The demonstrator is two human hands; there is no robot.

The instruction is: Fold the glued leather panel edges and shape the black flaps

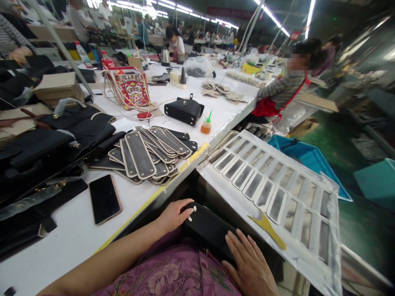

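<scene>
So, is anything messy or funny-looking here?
Yes. The white sheet with rows of rectangular cut-outs sticks out slanted past the white table's edge, its border crinkled. The pile of black oval leather strips lies fanned unevenly beside that edge.

A dark phone [104, 199] lies flat on the white table [70, 234] at lower left. Just above it, near the table's yellow edge, is a fanned heap of grey oval strips [148, 156]. Further up stand a small black bag [184, 110], an orange glue bottle [206, 124] just beside it, and a colourful embroidered bag [132, 88]. Black bags [46, 139] pile up at the left edge. At right centre a white sheet [308, 250] carries rows of grey rectangles, with a blue bin [305, 156] behind it. A person in a striped top [280, 92] sits at upper right.
</scene>
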